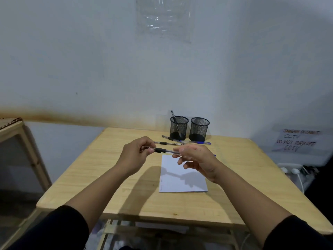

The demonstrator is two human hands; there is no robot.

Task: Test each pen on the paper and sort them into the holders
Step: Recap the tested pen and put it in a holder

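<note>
A clear pen with a black grip [163, 150] is held level above the table between both hands. My left hand [136, 155] pinches its tip end, and my right hand [195, 158] grips the barrel end. Below them lies a white sheet of paper [182, 177] with faint marks along its left edge. At the back stand two black mesh holders: the left holder [179, 128] has one pen in it, and the right holder [199, 129] looks empty. Several loose pens [182, 142], black and blue, lie in front of the holders.
The light wooden table [108, 168] stands against a white wall. A wooden cabinet [19, 152] is at the left. A handwritten CCTV sign [298, 140] and a power strip with plugs [292, 170] are at the right.
</note>
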